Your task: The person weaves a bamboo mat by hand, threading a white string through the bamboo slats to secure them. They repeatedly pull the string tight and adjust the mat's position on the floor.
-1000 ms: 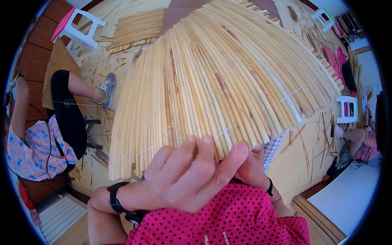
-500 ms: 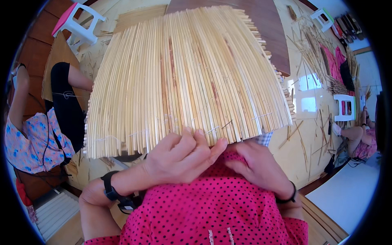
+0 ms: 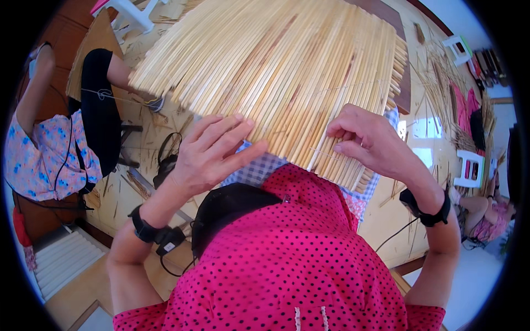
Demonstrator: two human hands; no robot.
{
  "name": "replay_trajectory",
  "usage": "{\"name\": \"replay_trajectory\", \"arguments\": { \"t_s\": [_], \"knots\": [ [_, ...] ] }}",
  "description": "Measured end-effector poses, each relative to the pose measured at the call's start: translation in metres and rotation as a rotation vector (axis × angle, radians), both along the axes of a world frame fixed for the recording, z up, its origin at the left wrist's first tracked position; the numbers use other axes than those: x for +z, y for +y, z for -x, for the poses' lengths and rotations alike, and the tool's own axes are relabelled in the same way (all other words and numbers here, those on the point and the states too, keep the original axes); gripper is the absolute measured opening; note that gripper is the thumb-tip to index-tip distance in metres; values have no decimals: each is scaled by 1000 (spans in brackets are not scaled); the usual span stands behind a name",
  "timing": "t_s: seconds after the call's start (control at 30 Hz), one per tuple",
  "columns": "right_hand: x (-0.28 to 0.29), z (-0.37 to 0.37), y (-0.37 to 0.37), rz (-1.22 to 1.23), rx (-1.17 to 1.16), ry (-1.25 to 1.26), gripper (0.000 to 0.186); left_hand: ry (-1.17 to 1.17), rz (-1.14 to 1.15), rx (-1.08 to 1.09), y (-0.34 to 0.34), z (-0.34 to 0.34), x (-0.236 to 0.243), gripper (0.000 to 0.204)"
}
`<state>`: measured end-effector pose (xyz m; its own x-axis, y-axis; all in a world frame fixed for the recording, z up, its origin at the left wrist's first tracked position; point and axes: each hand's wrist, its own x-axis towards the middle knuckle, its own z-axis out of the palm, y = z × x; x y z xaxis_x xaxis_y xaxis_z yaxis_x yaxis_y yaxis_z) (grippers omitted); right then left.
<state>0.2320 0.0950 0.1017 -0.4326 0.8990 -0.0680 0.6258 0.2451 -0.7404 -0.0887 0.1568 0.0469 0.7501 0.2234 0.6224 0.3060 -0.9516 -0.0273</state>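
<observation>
A mat of pale straw-coloured stalks (image 3: 270, 66), laid side by side and stitched with thin thread, spreads out before me. My left hand (image 3: 207, 151) lies at its near left edge, fingers stretched out and fingertips on the stalks. Above the near right part of the mat is my right hand (image 3: 370, 138), its fingers curled and pinched together. Whatever sits in that pinch is too small to make out. Blue-and-white checked cloth (image 3: 248, 168) shows beneath the mat's near edge, over my lap. Close by my left forearm is a black bag-like thing (image 3: 232, 207).
At the left sits another person in a floral top (image 3: 52, 160), with white thread across the dark-clad leg. A brown board (image 3: 403, 94) lies under the mat's far right. White stools (image 3: 469, 170) and loose stalks (image 3: 433, 71) are on the floor. Another person (image 3: 488, 212) sits far right.
My right hand has come from below the near edge to above the mat. My left hand has moved left, fingers straightening. The mat has turned and shifted away, baring the checked cloth.
</observation>
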Motion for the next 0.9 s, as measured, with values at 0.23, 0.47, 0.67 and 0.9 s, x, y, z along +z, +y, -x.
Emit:
{"name": "replay_trajectory", "arguments": {
  "t_s": [0.23,0.47,0.67,0.9],
  "knots": [
    [-2,28,12,-30,-128,57,14,-556,1691,383,-59,3,-12,30],
    [-19,58,6,-182,-167,-31,14,-1170,1863,224,-26,-45,-7,48],
    [-37,83,3,-172,-213,-21,16,-1212,1499,395,-9,-57,-43,40],
    [-32,87,21,70,-40,233,15,-849,1229,466,36,-36,-52,37]
  ]
}}
